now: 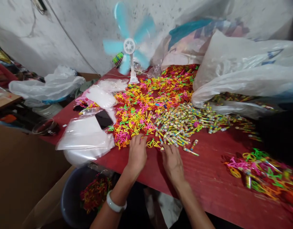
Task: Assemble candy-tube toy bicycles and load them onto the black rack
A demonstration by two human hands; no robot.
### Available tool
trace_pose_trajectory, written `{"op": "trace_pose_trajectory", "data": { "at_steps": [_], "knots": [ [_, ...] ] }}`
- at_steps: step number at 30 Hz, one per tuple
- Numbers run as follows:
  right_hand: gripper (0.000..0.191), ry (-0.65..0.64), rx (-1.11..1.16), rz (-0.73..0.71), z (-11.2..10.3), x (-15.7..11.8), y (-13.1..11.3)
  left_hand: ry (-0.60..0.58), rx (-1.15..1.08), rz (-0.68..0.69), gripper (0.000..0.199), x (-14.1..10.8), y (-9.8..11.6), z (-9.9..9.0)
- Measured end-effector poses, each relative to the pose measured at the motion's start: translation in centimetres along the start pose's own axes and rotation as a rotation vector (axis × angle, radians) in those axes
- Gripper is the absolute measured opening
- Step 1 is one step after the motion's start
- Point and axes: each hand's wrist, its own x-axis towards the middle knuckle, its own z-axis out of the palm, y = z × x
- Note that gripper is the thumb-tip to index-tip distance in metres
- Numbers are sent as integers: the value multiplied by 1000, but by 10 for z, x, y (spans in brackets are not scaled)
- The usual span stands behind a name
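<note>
My left hand (137, 153) is at the near edge of a heap of small bright plastic pieces (130, 119), in yellow, pink, green and orange. Its fingers curl down at the pieces, and whatever they hold is hidden. To its right, my right hand (172, 160) is at the near edge of a pile of small wrapped tubes (179, 122) with yellow-green patterns. The fingers there are bent downward too, their tips partly out of sight. Between the hands lie a few yellow wheel-shaped pieces (153, 143). A white bangle (115, 203) circles my left wrist.
Clear plastic bags (86, 133) and a black phone (104, 119) lie at left on the red table (205, 178). A turquoise fan (129, 46) stands behind. A large white sack (244, 66) is back right, mixed pieces (268, 171) front right. Below is a dark tub (67, 197).
</note>
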Motion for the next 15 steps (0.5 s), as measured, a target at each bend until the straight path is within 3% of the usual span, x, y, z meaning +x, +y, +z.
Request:
{"op": "trace_pose_trajectory", "data": {
  "at_steps": [3,5,9,15],
  "knots": [
    [24,43,178,64,-3,-4,11,-218,-12,162,39,22,13,8],
    [21,69,322,159,-9,-9,20,-327,18,186,31,33,19,11],
    [27,43,493,308,-25,-23,34,-359,50,141,20,35,19,12],
    [13,-86,203,94,-40,-37,28,-400,63,120,10,10,17,2]
  ]
}}
